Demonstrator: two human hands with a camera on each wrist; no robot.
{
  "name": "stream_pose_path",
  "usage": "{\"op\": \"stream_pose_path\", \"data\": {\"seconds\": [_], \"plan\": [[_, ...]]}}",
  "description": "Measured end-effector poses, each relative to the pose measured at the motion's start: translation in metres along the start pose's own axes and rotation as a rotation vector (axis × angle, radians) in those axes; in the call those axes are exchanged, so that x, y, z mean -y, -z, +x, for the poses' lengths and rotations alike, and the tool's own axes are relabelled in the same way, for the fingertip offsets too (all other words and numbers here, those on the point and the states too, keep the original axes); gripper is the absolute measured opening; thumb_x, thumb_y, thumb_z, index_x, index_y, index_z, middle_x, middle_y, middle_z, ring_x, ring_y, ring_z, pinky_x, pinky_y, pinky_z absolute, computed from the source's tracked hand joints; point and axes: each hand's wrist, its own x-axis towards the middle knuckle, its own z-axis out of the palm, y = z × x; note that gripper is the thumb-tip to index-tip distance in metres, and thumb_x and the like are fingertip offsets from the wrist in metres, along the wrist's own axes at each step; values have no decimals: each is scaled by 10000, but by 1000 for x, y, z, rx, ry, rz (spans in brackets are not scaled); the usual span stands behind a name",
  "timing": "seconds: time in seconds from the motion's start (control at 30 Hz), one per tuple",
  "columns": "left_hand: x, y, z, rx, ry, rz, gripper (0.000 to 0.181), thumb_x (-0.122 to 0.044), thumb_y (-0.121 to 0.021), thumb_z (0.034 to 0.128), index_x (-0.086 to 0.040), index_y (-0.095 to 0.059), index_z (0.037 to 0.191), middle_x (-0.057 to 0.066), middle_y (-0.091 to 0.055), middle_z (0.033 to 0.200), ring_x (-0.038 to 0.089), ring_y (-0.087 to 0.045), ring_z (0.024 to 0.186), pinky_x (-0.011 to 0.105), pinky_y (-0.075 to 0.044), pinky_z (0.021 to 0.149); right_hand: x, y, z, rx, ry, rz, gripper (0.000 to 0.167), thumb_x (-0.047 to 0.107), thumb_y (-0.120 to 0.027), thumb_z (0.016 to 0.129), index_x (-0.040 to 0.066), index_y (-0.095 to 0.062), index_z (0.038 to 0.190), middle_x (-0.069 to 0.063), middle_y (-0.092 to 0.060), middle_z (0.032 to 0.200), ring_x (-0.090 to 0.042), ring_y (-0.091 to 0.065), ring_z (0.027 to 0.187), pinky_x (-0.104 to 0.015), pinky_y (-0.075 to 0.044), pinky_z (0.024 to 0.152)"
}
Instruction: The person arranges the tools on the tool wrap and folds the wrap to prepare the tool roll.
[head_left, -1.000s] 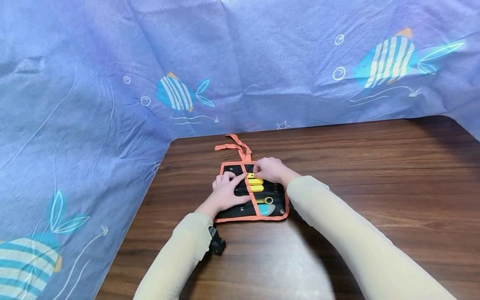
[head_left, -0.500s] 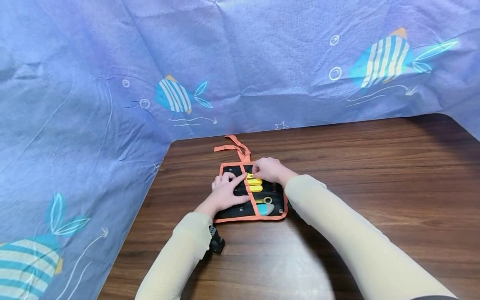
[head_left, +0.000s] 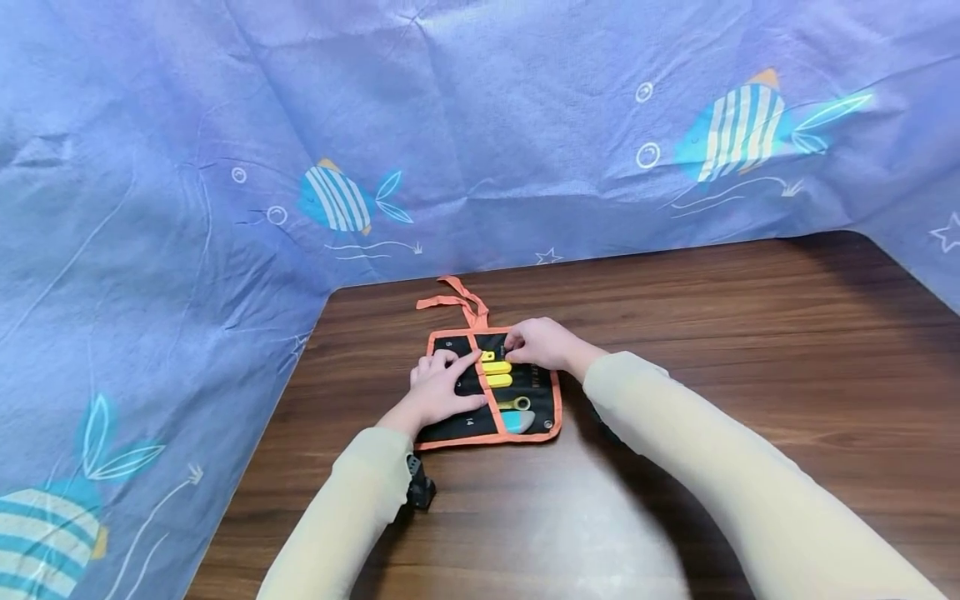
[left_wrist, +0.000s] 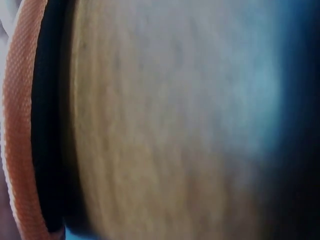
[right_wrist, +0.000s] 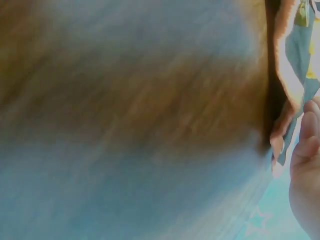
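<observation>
A black tool roll with orange edging (head_left: 451, 429) lies unrolled on the table. My left hand (head_left: 437, 389) rests on its left half, thumb and index finger spread along the orange pocket band. Yellow-handled tools (head_left: 496, 367), a ring spanner (head_left: 521, 403) and a teal-and-grey handle (head_left: 517, 422) stick out of the pockets. Above them, my right hand (head_left: 546, 343) has its fingers bent and pinches a small dark piece at the upper pocket; its kind is too small to tell. In the right wrist view part of the right hand (right_wrist: 306, 155) appears beside the roll's edge.
Orange tie straps (head_left: 467, 300) extend from the roll's far edge across the brown wooden table (head_left: 712, 333). A blue fish-print cloth (head_left: 480, 125) hangs behind and to the left. A black wrist device (head_left: 421, 487) sits under the left sleeve.
Relative to the roll, my right hand has moved a little to the right, away from the pocket band. My left hand stays in place on it. The head view has shifted slightly.
</observation>
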Motion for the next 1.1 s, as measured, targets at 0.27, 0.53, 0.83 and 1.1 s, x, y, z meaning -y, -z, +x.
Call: {"op": "stream_pose_path", "data": {"seconds": [0.27,0.53,0.83,1.1], "plan": [[-1,3,0,-2,-10,5,764,-618,-581,807,-377,-282,1468,63,-352,1280,293,-291,1112,482,-259,912,2,1,-20,17,45,6,340,289,-645,885,73,-635,1148,-27,-637,1006,-157,-587,923,-358,-459,847],[-2,7,-6,-18,-15,-38,705,-556,-614,818,-351,-358,1443,62,-367,1254,286,-294,1092,483,-260,922,-2,-3,-39,-1,93,-12,372,285,-634,896,71,-618,1200,-44,-622,1079,-167,-577,977,-377,-448,878],[-13,29,-24,4,-108,-83,683,-509,-630,826,-269,-411,1426,67,-392,1320,302,-318,1148,538,-262,940,-3,-7,-58,-37,167,5,306,263,-660,870,73,-639,1108,-37,-616,1064,-166,-570,945,-363,-450,860],[-21,31,-43,29,-234,-168,542,-420,-678,823,-205,-549,1303,-38,-527,1240,234,-391,1189,529,-285,937,9,-19,-74,-55,244,11,347,287,-665,853,90,-626,1137,4,-610,1082,-163,-537,973,-364,-423,880]]}}
